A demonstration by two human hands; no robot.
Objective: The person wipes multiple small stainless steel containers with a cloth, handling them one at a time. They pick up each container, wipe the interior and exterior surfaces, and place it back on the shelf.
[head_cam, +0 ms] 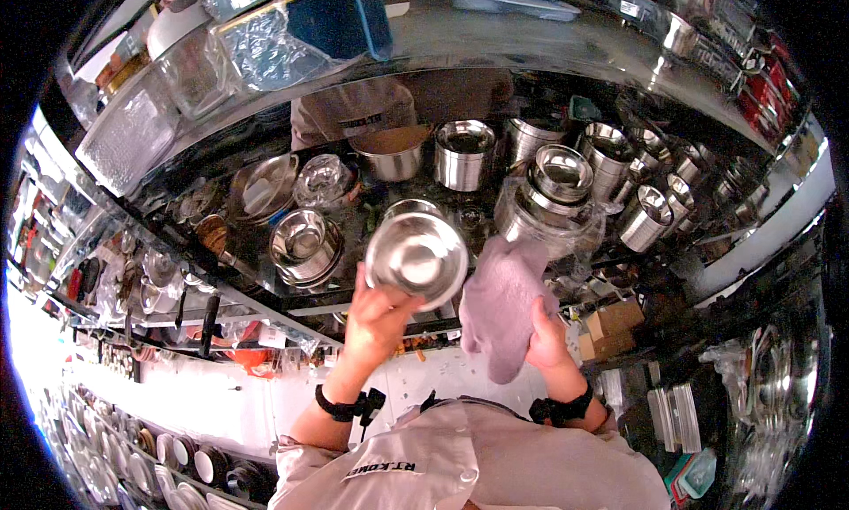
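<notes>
My left hand grips the near rim of a shiny stainless-steel bowl, whose inside faces up toward me. A mauve cloth hangs from my right hand, to the right of the bowl and close to it. Just behind the held bowl, the rim of another steel vessel shows, mostly hidden. On the dark shelf to the left stands a stack of steel bowls. Right of the cloth, steel bowls are stacked on a plastic-wrapped container.
Steel pots, canisters and a glass lid crowd the dark shelf. An upper glass shelf holds wrapped blue containers. Cardboard boxes sit low at the right. The lower shelf's front edge runs close beneath my hands.
</notes>
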